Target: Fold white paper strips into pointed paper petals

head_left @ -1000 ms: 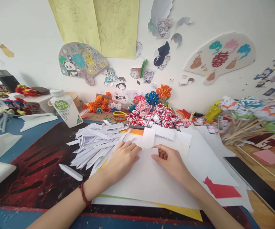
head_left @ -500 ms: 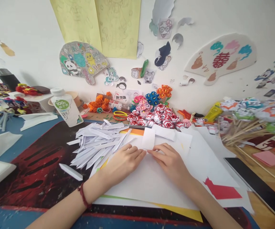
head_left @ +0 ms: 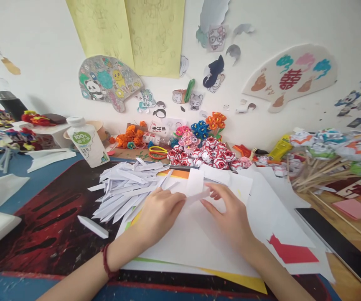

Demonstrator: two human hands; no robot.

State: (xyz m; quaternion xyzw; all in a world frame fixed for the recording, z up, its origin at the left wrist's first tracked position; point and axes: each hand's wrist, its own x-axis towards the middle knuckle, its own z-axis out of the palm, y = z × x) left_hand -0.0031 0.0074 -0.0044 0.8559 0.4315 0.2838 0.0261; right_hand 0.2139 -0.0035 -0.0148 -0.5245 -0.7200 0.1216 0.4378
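Note:
A small white paper strip (head_left: 197, 195) is held over the white sheets (head_left: 196, 242). My left hand (head_left: 161, 211) pinches its left end between thumb and fingers. My right hand (head_left: 227, 209) is at the strip's right end, thumb and forefinger parted, with no paper plainly gripped between them. Just behind the strip lies a small white paper piece (head_left: 195, 179). A heap of folded white paper strips (head_left: 130, 188) lies left of my left hand, and one single folded strip (head_left: 93, 226) sits apart on the dark mat.
A white bottle (head_left: 88, 142) stands at the back left. Red-and-white paper flowers (head_left: 210, 154) and yellow-handled scissors (head_left: 158, 152) line the back. On the right are a black phone-like slab (head_left: 340, 246), a red paper scrap (head_left: 293, 251) and thin sticks (head_left: 318, 169).
My hands have moved apart, and the strip now shows between them. The fingers of my right hand have opened and lifted slightly.

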